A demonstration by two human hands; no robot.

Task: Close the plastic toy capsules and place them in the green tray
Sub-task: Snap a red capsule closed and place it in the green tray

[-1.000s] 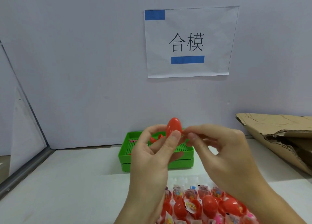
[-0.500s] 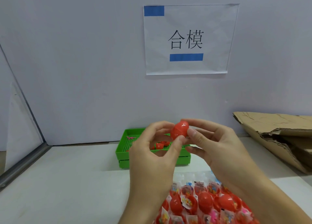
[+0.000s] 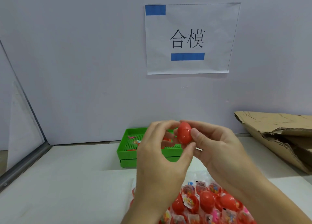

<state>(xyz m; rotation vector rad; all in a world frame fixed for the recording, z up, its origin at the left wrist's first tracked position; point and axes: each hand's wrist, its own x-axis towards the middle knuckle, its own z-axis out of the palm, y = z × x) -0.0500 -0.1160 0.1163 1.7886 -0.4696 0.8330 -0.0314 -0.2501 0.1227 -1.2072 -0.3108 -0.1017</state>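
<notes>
A red egg-shaped capsule (image 3: 184, 134) is held up in front of me between both hands, its two halves together with a seam across the middle. My left hand (image 3: 162, 158) curls round it from the left and below. My right hand (image 3: 217, 149) pinches it from the right with the thumb on its side. Behind my hands the green tray (image 3: 125, 152) stands on the white table by the wall, holding a few red pieces and a small pink toy. A heap of open red capsules with wrapped toys (image 3: 207, 205) lies at the bottom, under my wrists.
A torn cardboard box (image 3: 276, 137) lies at the right by the wall. A paper sign (image 3: 189, 38) hangs on the wall above the tray. A metal-framed panel (image 3: 25, 158) borders the table on the left.
The capsule has come down from upright above the left fingers to between both hands, and my right hand has closed onto it. The view has tilted down a little.
</notes>
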